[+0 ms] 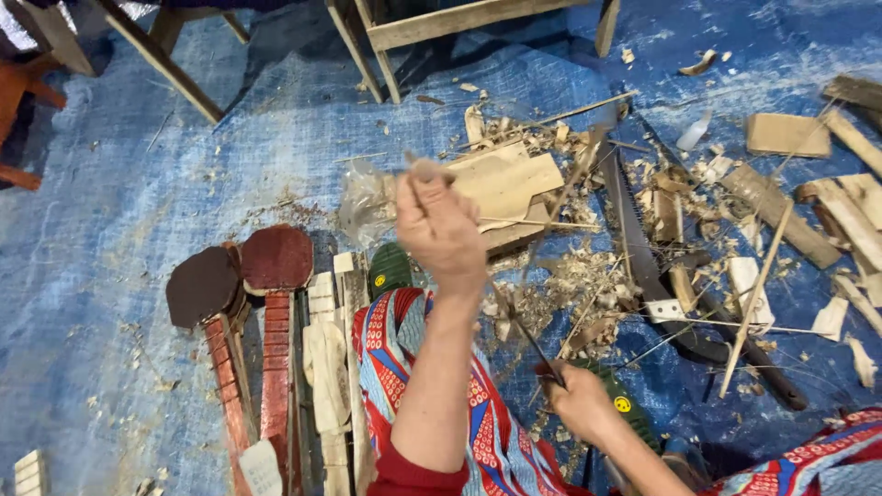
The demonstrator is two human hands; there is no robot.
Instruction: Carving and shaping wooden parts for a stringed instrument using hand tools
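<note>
My left hand (441,230) is raised in a fist, gripping the end of a thin wooden stick (514,317) that slants down toward my right hand. My right hand (581,400) is closed on a knife handle near my knee, its dark blade (531,342) lying against the stick. Below the hands lies a heap of pale wood shavings (579,294). My legs are covered by a red, blue and white patterned cloth (386,340).
A blue tarp (138,184) covers the floor. Carved red and pale wooden pieces (271,312) lie at left. A long dark saw (634,239), flat boards (505,184) and offcuts (785,133) lie at right. Wooden furniture legs (381,55) stand at the top.
</note>
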